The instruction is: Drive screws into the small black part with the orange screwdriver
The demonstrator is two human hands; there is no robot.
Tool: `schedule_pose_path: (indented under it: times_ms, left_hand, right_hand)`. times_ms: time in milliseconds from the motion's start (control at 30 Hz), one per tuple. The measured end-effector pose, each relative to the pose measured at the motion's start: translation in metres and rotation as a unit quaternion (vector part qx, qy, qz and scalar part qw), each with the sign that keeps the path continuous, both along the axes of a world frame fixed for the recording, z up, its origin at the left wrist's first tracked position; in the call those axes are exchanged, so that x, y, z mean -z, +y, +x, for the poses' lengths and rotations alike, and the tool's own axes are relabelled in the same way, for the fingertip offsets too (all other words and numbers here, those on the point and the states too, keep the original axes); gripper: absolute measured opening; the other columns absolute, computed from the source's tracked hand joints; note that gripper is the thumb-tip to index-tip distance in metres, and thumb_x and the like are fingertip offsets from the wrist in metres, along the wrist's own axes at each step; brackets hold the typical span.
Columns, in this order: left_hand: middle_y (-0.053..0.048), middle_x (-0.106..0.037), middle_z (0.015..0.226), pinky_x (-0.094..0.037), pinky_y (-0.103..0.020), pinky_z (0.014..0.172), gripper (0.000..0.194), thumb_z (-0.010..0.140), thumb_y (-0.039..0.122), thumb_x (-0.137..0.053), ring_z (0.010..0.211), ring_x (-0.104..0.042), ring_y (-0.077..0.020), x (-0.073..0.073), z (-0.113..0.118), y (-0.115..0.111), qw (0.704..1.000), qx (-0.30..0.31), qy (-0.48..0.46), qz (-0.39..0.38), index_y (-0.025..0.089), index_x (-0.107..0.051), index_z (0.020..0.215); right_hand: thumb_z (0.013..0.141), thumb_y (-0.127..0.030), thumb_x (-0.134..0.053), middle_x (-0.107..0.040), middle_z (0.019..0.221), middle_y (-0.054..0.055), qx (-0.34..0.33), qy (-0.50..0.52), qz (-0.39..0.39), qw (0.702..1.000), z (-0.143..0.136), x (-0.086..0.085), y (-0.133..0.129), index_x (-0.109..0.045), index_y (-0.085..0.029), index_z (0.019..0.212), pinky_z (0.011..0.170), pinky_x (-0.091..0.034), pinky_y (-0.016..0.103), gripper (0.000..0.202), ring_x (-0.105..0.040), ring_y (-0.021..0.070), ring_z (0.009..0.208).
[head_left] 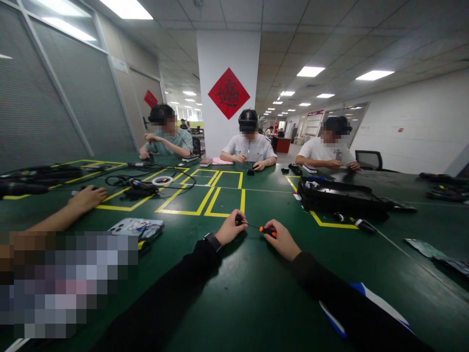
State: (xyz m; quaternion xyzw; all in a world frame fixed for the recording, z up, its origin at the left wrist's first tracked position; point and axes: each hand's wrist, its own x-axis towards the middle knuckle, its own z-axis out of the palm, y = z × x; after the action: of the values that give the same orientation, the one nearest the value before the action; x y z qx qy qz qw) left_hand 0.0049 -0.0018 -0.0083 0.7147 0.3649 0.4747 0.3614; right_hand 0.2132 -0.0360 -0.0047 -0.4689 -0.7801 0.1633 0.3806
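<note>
My right hand is closed round the black and orange handle of a screwdriver. Its thin shaft points left, toward my left hand. Between the fingers and thumb of that left hand I grip a small black part, mostly covered by the fingers. The screwdriver's tip reaches this part, though I cannot tell whether it sits in a screw. Both hands are low over the green table, in front of the yellow taped rectangles.
Black trays stand at the right, near a black-and-white cylindrical tool. Cables and a clear plastic bag lie at the left. A co-worker's arm rests at left; several people sit across the table. A blue-white packet lies by my right sleeve.
</note>
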Motion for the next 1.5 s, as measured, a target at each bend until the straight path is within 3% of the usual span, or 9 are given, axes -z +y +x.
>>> schedule_pose_path:
  times_ms: [100, 233, 533, 633, 767, 1000, 1133, 1233, 1500]
  left_hand:
    - [0.001, -0.055, 0.077, -0.042, -0.025, 0.071, 0.02, 0.067, 0.016, -0.055, 0.072, -0.053, -0.0099, -0.0001, 0.0, 0.0, 1.0, -0.002, -0.001, 0.002, 0.018, -0.044, 0.084]
    - [0.001, -0.055, 0.077, -0.042, -0.026, 0.072, 0.02, 0.067, 0.016, -0.055, 0.072, -0.053, -0.0102, -0.0009, 0.0, -0.001, 1.0, -0.003, 0.0, 0.0, 0.017, -0.044, 0.084]
    - [0.001, -0.055, 0.078, -0.043, -0.028, 0.074, 0.02, 0.067, 0.016, -0.055, 0.074, -0.054, -0.0108, -0.0028, 0.0006, -0.0019, 1.0, -0.015, 0.005, -0.007, 0.017, -0.044, 0.084]
    - [0.001, -0.056, 0.077, -0.042, -0.028, 0.074, 0.02, 0.067, 0.017, -0.056, 0.073, -0.054, -0.0109, -0.0034, 0.001, -0.002, 1.0, -0.019, 0.009, -0.008, 0.017, -0.045, 0.083]
    - [0.001, -0.055, 0.077, -0.043, -0.027, 0.074, 0.02, 0.067, 0.016, -0.055, 0.073, -0.053, -0.0106, -0.0036, 0.0013, -0.0021, 1.0, -0.019, 0.009, -0.009, 0.017, -0.045, 0.084]
    - [0.001, -0.055, 0.077, -0.042, -0.027, 0.073, 0.021, 0.067, 0.015, -0.055, 0.072, -0.053, -0.0101, -0.0007, 0.001, -0.0002, 1.0, -0.014, 0.007, -0.003, 0.017, -0.044, 0.085]
    - [0.001, -0.055, 0.077, -0.042, -0.027, 0.074, 0.021, 0.067, 0.015, -0.055, 0.073, -0.053, -0.0103, -0.0004, 0.0007, -0.0005, 1.0, -0.013, 0.006, 0.001, 0.017, -0.044, 0.085]
    - [0.001, -0.055, 0.077, -0.042, -0.027, 0.075, 0.021, 0.067, 0.015, -0.055, 0.074, -0.053, -0.0105, -0.0011, 0.0005, -0.0011, 1.0, -0.017, 0.011, -0.001, 0.017, -0.044, 0.085]
    - [0.001, -0.055, 0.077, -0.043, -0.028, 0.074, 0.021, 0.067, 0.016, -0.055, 0.073, -0.053, -0.0105, -0.0024, 0.0014, -0.0021, 1.0, -0.025, 0.014, -0.013, 0.017, -0.044, 0.084]
  right_hand:
    - [0.074, -0.021, -0.048, -0.055, 0.087, 0.004, 0.009, 0.005, -0.013, 1.0, 0.0002, 0.0011, 0.0018, -0.054, -0.017, 0.088, 0.076, -0.04, 0.029, 0.016, -0.051, 0.0143, 0.082]
    - [0.077, -0.018, -0.042, -0.055, 0.083, 0.005, 0.007, -0.02, 0.0, 1.0, 0.0004, -0.0003, 0.0023, -0.058, -0.016, 0.079, 0.079, -0.038, 0.03, 0.017, -0.05, 0.0151, 0.083]
    - [0.071, -0.021, -0.052, -0.054, 0.086, 0.003, 0.014, -0.013, -0.003, 1.0, 0.0002, -0.002, -0.0018, -0.053, -0.017, 0.087, 0.075, -0.039, 0.029, 0.017, -0.049, 0.0154, 0.082]
    - [0.075, -0.022, -0.048, -0.054, 0.09, 0.005, 0.029, -0.02, 0.004, 0.999, 0.0004, 0.0, 0.0003, -0.055, -0.017, 0.092, 0.079, -0.037, 0.031, 0.019, -0.048, 0.0163, 0.087]
    - [0.079, -0.021, -0.041, -0.055, 0.086, 0.005, 0.025, -0.05, 0.024, 0.998, 0.0007, 0.0024, 0.0035, -0.058, -0.017, 0.085, 0.082, -0.035, 0.032, 0.018, -0.047, 0.0166, 0.087]
    - [0.072, -0.021, -0.054, -0.055, 0.087, 0.004, 0.014, -0.041, 0.029, 0.999, 0.001, -0.0003, 0.0003, -0.055, -0.017, 0.086, 0.077, -0.038, 0.03, 0.015, -0.047, 0.0163, 0.085]
    - [0.075, -0.023, -0.05, -0.055, 0.09, 0.005, 0.022, -0.029, 0.002, 0.999, 0.0006, -0.0017, -0.0002, -0.056, -0.017, 0.091, 0.079, -0.038, 0.03, 0.019, -0.048, 0.0162, 0.087]
    - [0.079, -0.022, -0.043, -0.056, 0.085, 0.005, 0.017, -0.036, -0.002, 0.999, 0.0009, -0.0012, 0.0012, -0.059, -0.017, 0.085, 0.08, -0.037, 0.031, 0.018, -0.049, 0.016, 0.085]
    - [0.072, -0.022, -0.053, -0.055, 0.086, 0.003, 0.01, -0.016, 0.004, 1.0, 0.0002, -0.0012, -0.0012, -0.054, -0.017, 0.087, 0.076, -0.04, 0.03, 0.016, -0.05, 0.0151, 0.082]
